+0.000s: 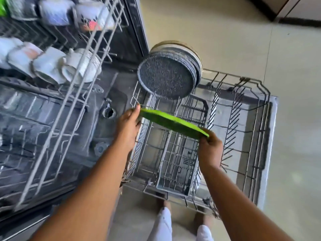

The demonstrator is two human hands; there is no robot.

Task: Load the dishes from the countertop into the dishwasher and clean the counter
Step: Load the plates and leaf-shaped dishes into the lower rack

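Note:
I hold a green plate [172,122] edge-on over the pulled-out lower dishwasher rack [250,129]. My left hand [129,125] grips its left rim. At the plate's right rim my right hand [210,147] pinches it. Several grey speckled and white plates [166,76] stand upright in the far left corner of the lower rack, just beyond the green plate. An empty grey cutlery basket [175,164] sits in the rack below the green plate.
The upper rack [73,94] is pulled out on the left, holding several white cups and mugs [66,66]. The open dishwasher tub [107,94] lies between the racks. Beige floor tiles [225,32] spread beyond, and my feet [165,204] stand at the lower rack's near edge.

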